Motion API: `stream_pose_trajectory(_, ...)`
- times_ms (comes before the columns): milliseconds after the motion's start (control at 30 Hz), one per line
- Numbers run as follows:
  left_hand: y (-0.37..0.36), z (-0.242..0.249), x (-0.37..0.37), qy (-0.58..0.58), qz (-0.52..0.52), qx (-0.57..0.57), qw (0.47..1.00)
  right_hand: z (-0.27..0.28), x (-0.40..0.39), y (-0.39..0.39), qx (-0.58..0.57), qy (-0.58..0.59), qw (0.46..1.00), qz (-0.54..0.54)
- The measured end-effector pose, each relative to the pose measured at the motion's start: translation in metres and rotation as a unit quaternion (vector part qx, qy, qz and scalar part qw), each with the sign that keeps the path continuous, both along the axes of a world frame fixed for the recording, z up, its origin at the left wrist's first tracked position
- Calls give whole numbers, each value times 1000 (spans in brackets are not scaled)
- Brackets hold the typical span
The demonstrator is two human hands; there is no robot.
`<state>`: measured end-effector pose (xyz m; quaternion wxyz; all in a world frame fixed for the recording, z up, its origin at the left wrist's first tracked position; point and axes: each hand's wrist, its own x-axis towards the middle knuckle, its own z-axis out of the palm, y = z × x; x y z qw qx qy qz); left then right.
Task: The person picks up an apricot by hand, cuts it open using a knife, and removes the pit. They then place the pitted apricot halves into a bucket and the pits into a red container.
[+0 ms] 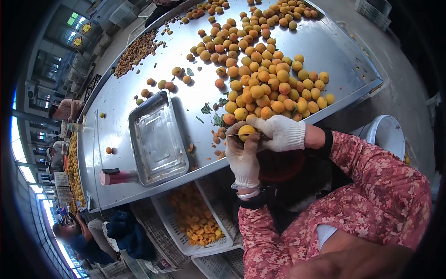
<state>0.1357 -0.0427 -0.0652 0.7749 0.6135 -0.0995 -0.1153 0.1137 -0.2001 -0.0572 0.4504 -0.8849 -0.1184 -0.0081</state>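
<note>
Both my hands wear white knitted gloves and meet over the near edge of the metal table. My left hand (244,160), its glove stained brown at the fingers, is closed around a yellow-orange apricot (246,132). My right hand (282,133) is closed against the apricot's other side. A thin blade (235,135) lies across the fruit and runs toward my right fingers; its handle is hidden. Just beyond my hands a big heap of whole apricots (269,88) covers the table. Loose pits (219,135) and green leaves (219,120) lie beside my left hand.
A steel tray (182,153) and a pink cylindrical container (120,176) stand on the metal table (204,162). Brown pits (135,53) are piled farther off. Below is a white crate (227,242) with halved apricots (202,225). A white bucket (388,135) stands right. Other people work at left.
</note>
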Motion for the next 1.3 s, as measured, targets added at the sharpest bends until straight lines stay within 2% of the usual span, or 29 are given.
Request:
stream_pose_trajectory(67, 0, -2, 1, 20, -10, -30, 999, -1, 0, 0, -11, -2, 1000, -9)
stream_pose_trajectory(133, 0, -11, 3, 39, -18, -62, 997, -3, 1, -2, -112, 18, 993, -6)
stream_pose_trajectory(167, -1, -15, 4, 55, -27, -95, 994, -4, 1, -3, -112, 20, 993, -6)
stream_pose_trajectory(367, -7, -19, 5, 117, -13, -136, 984, -15, 0, 0, -144, -24, 989, -30)
stream_pose_trajectory(500, -12, -23, 9, 102, -1, -143, 984, -13, 0, 3, -185, -52, 981, -39)
stream_pose_trajectory(667, -15, -20, 11, 72, 31, -49, 996, -17, 6, 6, -222, -30, 974, -32)
stream_pose_trajectory(767, -18, -17, 11, 115, 36, -99, 988, -15, 7, 4, -217, -43, 975, -32)
stream_pose_trajectory(867, -18, -27, 11, 96, 41, -109, 989, -5, 10, -1, -187, 18, 982, -21)
stream_pose_trajectory(933, -19, -27, 9, 91, 41, -101, 990, -4, 15, -10, -71, 6, 997, -11)
stream_pose_trajectory(1000, -19, -26, 7, 86, 42, -95, 991, 1, 17, -13, -54, 34, 998, -13)
stream_pose_trajectory(1067, -15, -25, 7, 62, 42, -21, 997, 1, 19, -17, 20, 80, 996, 18)
stream_pose_trajectory(1100, -15, -23, 7, 59, 43, -21, 997, 3, 19, -18, 19, 78, 997, 19)
stream_pose_trajectory(1167, -15, -18, 5, 121, 29, -164, 978, 16, 17, -20, 195, 191, 962, 7)
stream_pose_trajectory(1267, -14, -16, 6, 156, 21, -224, 962, 45, 15, -23, 215, 227, 949, -38)
stream_pose_trajectory(1300, -11, -17, 6, 156, 24, -225, 962, 48, 15, -22, 270, 242, 927, -96)
